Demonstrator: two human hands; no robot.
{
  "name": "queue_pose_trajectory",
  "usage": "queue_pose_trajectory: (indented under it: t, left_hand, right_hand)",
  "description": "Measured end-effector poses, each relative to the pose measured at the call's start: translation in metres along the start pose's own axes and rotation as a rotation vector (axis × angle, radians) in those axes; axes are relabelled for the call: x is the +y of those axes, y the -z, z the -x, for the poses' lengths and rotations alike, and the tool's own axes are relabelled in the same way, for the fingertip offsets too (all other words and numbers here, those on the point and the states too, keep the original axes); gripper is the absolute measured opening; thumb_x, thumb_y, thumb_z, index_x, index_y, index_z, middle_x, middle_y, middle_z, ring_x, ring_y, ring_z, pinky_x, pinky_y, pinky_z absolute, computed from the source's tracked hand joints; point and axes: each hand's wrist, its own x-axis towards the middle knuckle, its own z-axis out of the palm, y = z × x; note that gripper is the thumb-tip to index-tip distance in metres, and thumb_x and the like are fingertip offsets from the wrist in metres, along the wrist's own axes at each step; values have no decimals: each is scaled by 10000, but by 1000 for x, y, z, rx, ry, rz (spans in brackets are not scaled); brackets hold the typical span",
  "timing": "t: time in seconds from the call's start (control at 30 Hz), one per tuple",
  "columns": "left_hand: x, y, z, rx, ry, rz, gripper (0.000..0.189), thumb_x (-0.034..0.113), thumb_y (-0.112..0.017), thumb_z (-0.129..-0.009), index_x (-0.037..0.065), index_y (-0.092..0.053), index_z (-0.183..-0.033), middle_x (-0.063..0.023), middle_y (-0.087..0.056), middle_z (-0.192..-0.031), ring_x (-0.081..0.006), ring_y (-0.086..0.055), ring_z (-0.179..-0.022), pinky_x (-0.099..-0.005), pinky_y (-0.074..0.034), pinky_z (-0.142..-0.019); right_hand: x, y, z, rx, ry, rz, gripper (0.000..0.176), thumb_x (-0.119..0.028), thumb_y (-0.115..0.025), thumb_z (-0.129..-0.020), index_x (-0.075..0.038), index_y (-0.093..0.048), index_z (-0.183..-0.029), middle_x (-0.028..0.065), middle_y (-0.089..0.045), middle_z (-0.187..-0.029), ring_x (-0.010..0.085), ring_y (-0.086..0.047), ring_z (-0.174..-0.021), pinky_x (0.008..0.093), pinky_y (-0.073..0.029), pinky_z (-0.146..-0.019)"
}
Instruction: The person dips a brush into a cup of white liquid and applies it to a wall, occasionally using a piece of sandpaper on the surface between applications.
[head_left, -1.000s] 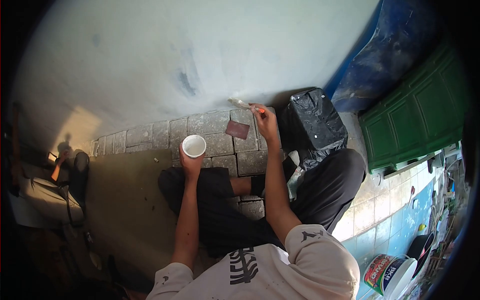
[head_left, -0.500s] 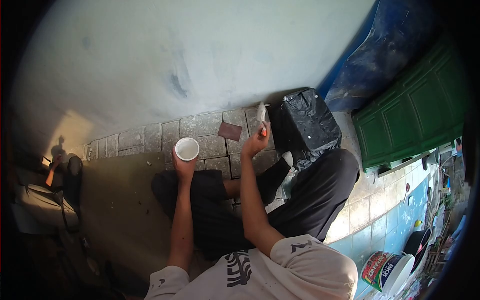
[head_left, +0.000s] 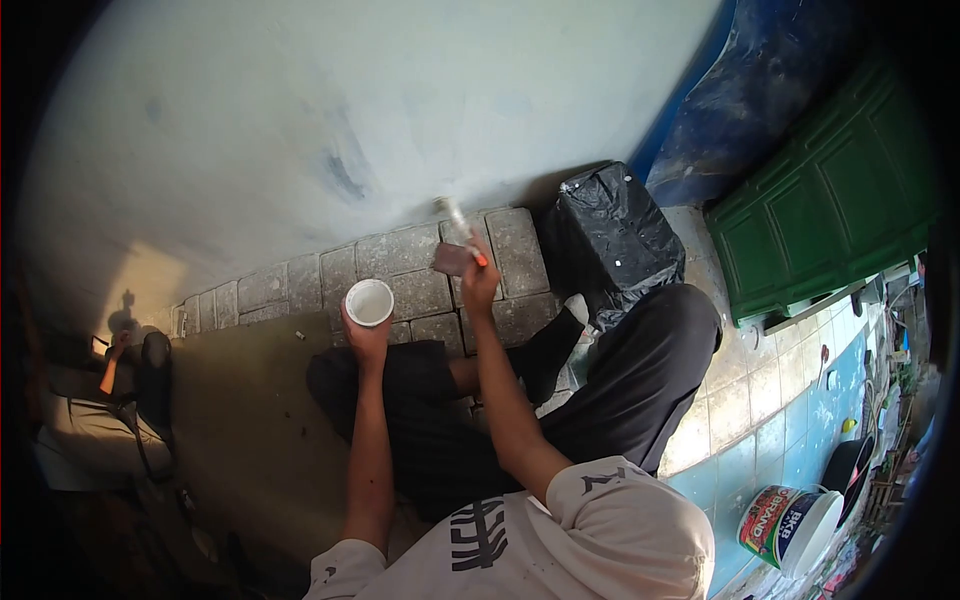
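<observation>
Left hand (head_left: 366,335) grip clenched round white cup (head_left: 369,301); right hand (head_left: 479,283) grasps paintbrush (head_left: 459,227), bristles at wall (head_left: 300,110) base above paving bricks (head_left: 400,250).

a: what is held in the left hand (head_left: 366,338)?
b: a small round white cup (head_left: 369,301) is held upright over the grey paving bricks (head_left: 400,250).
a: and the right hand (head_left: 480,285)?
b: a thin brush with an orange handle (head_left: 460,232) is gripped there, its tip laid at the foot of the pale painted wall (head_left: 400,120). a crumpled black plastic bag (head_left: 610,240) is seen just beside it.
</observation>
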Motion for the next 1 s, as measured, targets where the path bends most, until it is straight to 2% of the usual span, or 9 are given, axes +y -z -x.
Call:
queue_pose_trajectory:
  t: [0.07,0.27,0.4,0.53,0.6,0.67,0.83,0.97,1.0]
  left_hand:
    - [1,1,2,20,-22,17,747,143,-938,-713,30,-555,-1344,-186,-680,-1237,-379,-667,-1169,-469,-523,-992]
    - [2,0,-1,0,-73,1,738,124,-930,-718,30,-551,-1344,-191,-672,-1257,-380,-663,-1172,-471,-519,-999]
    - [1,2,3,-25,-56,24,753,124,-933,-715,29,-545,-1353,-190,-671,-1260,-381,-662,-1178,-473,-517,-1001]
    - [-9,0,1,44,-44,-13,757,141,-940,-711,29,-549,-1349,-187,-675,-1249,-381,-667,-1170,-472,-520,-992]
    - [-7,2,1,43,-42,-16,758,149,-944,-707,29,-553,-1345,-187,-676,-1251,-381,-667,-1170,-471,-520,-990]
    - [-5,2,0,44,-40,-17,760,156,-948,-703,30,-556,-1342,-187,-677,-1252,-380,-668,-1171,-470,-521,-988]
    - [0,0,-2,3,-33,-31,735,159,-952,-698,29,-570,-1312,-180,-674,-1228,-372,-658,-1166,-470,-509,-998]
    - [-12,-3,-1,15,-39,-3,739,156,-950,-702,29,-565,-1321,-177,-670,-1249,-366,-652,-1186,-470,-505,-1004]
    - [-11,-2,-1,2,-42,-8,763,159,-949,-707,29,-552,-1346,-183,-672,-1254,-374,-658,-1186,-472,-513,-999]
  right_hand:
    - [-14,17,-26,162,-111,-23,234,29,-555,-1049,76,-632,-1266,192,-655,-1398,229,-647,-1210,346,-478,-1060]
    - [-23,3,-21,235,-129,-29,285,12,-535,-1070,95,-613,-1331,181,-661,-1374,224,-637,-1212,333,-465,-1072]
    - [-23,-22,18,-13,-175,67,337,19,-574,-1047,53,-611,-1380,190,-691,-1339,210,-671,-1137,346,-512,-1018]
    - [-1,-24,20,-172,29,72,331,-5,-587,-1045,16,-637,-1372,151,-735,-1203,183,-690,-1067,331,-529,-944]
    - [-6,-1,0,-43,-193,102,328,-7,-595,-1045,8,-647,-1368,136,-739,-1141,182,-688,-1055,318,-527,-924]
    - [-5,23,-27,107,-91,78,336,3,-603,-1038,3,-650,-1371,125,-736,-1107,171,-681,-1025,304,-525,-917]
    - [3,55,-53,320,71,179,366,42,-569,-1043,5,-626,-1403,148,-714,-1166,153,-671,-1054,293,-521,-929]
    - [-13,29,-48,311,51,181,309,84,-558,-1023,52,-627,-1322,166,-691,-1238,175,-647,-1015,285,-508,-925]
    - [-14,16,-41,265,45,191,278,86,-569,-1005,51,-638,-1271,198,-677,-1310,234,-654,-1142,328,-517,-959]
